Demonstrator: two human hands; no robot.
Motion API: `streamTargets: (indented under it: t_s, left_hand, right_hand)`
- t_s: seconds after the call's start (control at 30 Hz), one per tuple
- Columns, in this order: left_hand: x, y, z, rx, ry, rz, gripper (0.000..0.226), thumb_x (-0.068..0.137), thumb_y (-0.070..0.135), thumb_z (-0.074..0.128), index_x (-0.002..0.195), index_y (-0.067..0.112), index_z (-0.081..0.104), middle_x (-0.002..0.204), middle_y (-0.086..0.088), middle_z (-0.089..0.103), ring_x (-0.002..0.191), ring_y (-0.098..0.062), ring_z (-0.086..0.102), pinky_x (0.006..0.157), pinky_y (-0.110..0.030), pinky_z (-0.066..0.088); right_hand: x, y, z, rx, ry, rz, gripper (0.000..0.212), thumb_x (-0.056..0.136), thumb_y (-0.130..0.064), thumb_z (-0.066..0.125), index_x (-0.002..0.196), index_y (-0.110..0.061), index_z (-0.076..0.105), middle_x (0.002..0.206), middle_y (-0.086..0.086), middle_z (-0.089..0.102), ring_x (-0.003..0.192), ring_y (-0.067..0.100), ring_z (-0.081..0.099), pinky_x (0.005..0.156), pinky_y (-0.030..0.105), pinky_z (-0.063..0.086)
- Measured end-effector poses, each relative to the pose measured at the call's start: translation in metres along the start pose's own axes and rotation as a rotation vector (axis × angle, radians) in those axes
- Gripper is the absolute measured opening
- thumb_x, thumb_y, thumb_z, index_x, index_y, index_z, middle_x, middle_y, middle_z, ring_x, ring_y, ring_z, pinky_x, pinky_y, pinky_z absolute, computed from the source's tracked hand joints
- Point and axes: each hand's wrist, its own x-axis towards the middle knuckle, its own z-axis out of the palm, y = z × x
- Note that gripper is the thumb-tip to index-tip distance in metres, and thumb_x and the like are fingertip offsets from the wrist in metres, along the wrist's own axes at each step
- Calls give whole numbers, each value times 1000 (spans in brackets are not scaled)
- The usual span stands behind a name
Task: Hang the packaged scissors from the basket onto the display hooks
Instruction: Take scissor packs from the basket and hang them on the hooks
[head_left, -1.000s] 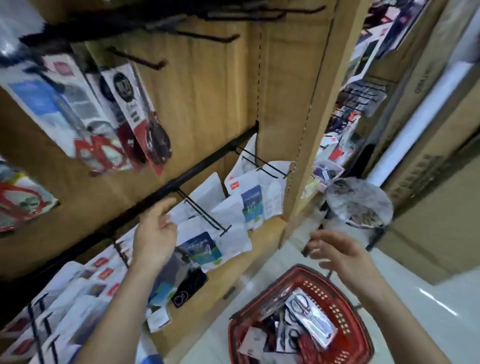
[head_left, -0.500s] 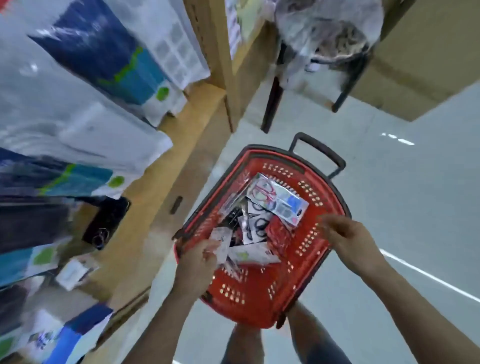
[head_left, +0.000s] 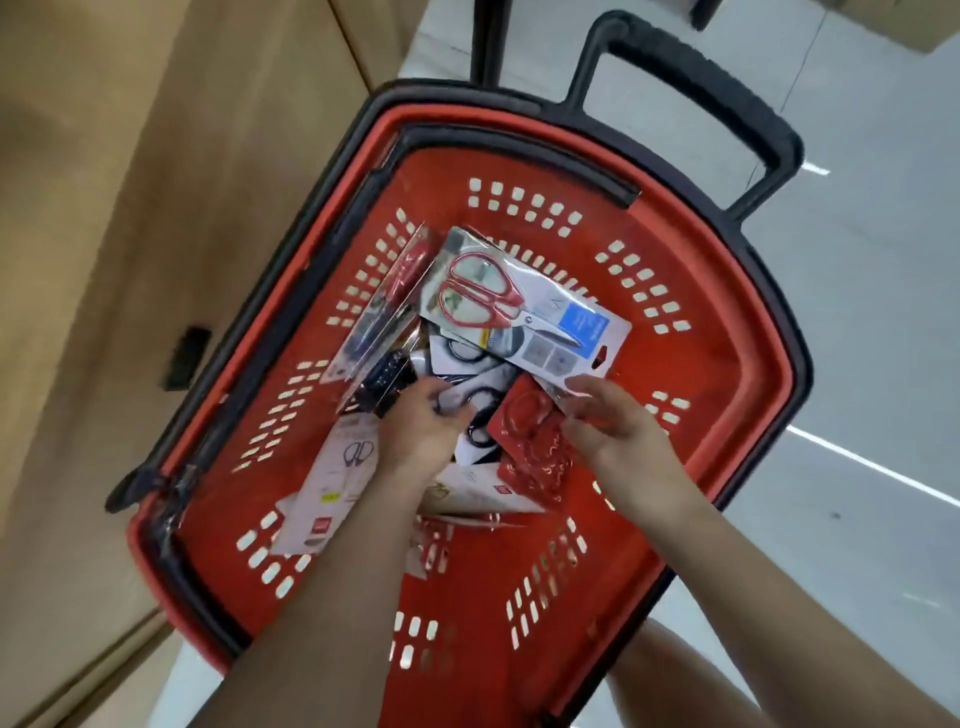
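Packaged scissors (head_left: 524, 306) are being sorted through inside the red basket (head_left: 727, 332), which is standing on the grey floor (head_left: 857, 260) beside the wooden shelf base (head_left: 104, 260). No pack is being carried to the display hooks yet, and no hooks are being shown.

The left hand (head_left: 421, 426) is being pressed into the pile, its fingers curled down over a white pack (head_left: 480, 410) of black-handled scissors. Whether that pack is actually being gripped cannot be told. The red pack (head_left: 524, 441) is being pinched at its upper edge by the right hand (head_left: 613, 426), with the fingers bent together over the card.

Picking out 1 pack is judged to be the step in hand. It is being done best when only 1 card is being lifted at a time and pinched firmly on the cardboard edge rather than on the glossy blister. The hang hole is being kept clear for the hook, and the neighbouring packs are being held down by the other hand so that none is being dragged out.

Being counted:
- 1 basket with 1 black handle (head_left: 696, 78)
- 2 hands
- at least 7 packs: the large red-handled one on top, 1 narrow pack (head_left: 389, 301), 1 dark pack (head_left: 387, 384), the white pack, the red pack, 1 pale pack (head_left: 337, 467) and 1 flat card (head_left: 483, 496)

More packs are possibly being hidden by the overlap.
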Motion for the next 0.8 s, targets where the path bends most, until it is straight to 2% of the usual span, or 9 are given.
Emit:
streamTargets:
  t_s: [0.13,0.2,0.27,0.37,0.47,0.6,0.7,0.77,0.8]
  left_hand:
    - [-20,10,-11,128,66,127,43,84,33,76,122,19,64,111,-3,70,96,-21,65,85,-34,54]
    - [-44,19,-29,132,163,159,36,81,34,76,114,24,67,90,8,69,82,-14,66,73,-29,54]
    - [-73,20,-54,22,261,114,27,78,31,77,103,29,68,77,18,66,73,-5,65,64,-24,50]
    - [-112,8,-83,-246,342,-4,20,76,24,78,95,25,72,79,14,72,75,-6,69,70,-30,56]
    - [-146,-6,-88,-505,237,-111,15,83,12,73,96,20,75,78,5,76,69,-11,72,63,-30,55]
    - [-169,-22,-81,-640,-16,-178,25,86,5,69,103,23,71,83,1,77,79,-15,74,67,-27,56]
    - [-162,-39,-78,-436,-73,-93,18,88,18,71,99,33,68,92,16,74,94,-6,69,71,-12,50]
    - [-144,-57,-80,-124,20,-9,19,87,36,70,104,40,64,110,24,62,111,-6,58,84,-19,47]
    - [-132,-70,-81,57,43,16,29,87,43,68,115,40,61,123,19,56,122,-11,52,93,-27,46]
  right_hand:
    - [-8,4,13,39,-24,124,35,95,-4,57,126,-21,58,113,0,64,79,4,64,70,22,52]
    - [-18,2,16,81,-18,175,35,95,-6,58,128,-20,58,115,2,65,88,10,64,74,26,51]
    - [-29,-2,20,183,-6,270,34,95,-9,60,128,-18,58,110,1,68,89,12,65,75,27,50]
    - [-49,-13,33,426,-145,447,38,93,-22,65,129,-16,55,106,0,72,93,15,71,83,37,52]
    - [-67,-27,53,574,-335,401,37,93,-19,63,129,-12,58,113,7,74,103,24,71,91,47,54]
    - [-76,-41,61,614,-262,226,31,92,5,58,122,-4,61,109,20,73,100,37,70,89,53,56]
    - [-79,-40,54,349,-182,71,29,89,5,64,117,-4,62,99,13,76,91,27,74,76,37,62]
    - [-80,-38,49,217,-113,-14,28,87,3,69,112,-8,63,95,7,77,86,19,75,68,26,60]
    - [-79,-35,48,175,-83,-36,29,86,2,70,111,-9,63,93,4,77,83,15,75,65,24,59]
